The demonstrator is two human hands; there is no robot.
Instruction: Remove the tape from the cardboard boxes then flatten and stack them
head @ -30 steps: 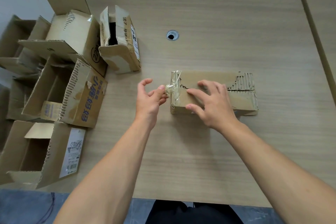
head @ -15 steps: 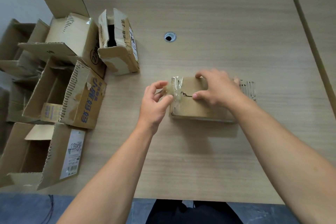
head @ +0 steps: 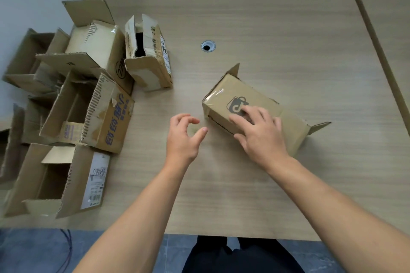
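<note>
Left hand: my left hand [head: 182, 137] hovers over the tabletop [head: 266, 17], just left of the box and apart from it. The fingers are loosely curled, with the thumb held away from them. I see nothing clearly held in it. There is a faint patch between thumb and fingers, and I cannot tell whether it is a scrap of clear tape.

Right hand: my right hand [head: 264, 137] lies on top of the box, fingers spread and pressing down. The fingertips reach the printed logo [head: 235, 105] and the thumb sits along the near side.

Box in work: the cardboard box [head: 255, 93] sits at an angle near the middle of the tabletop, with its left end turned toward my left hand. One flap sticks up at the far corner and another sticks out at the right end.

Tape: shiny clear tape [head: 216, 93] wraps the left end of this box.

Other boxes: a cluster of opened boxes fills the left edge of the tabletop, well apart from the one under my hand. It includes one with blue print [head: 115, 122], one with a white label [head: 95, 184], a small one with a dark gap in its top [head: 150, 68] and one with a raised flap [head: 95, 44].

Tabletop detail: a round cable hole [head: 208, 46] lies beyond the box.
</note>
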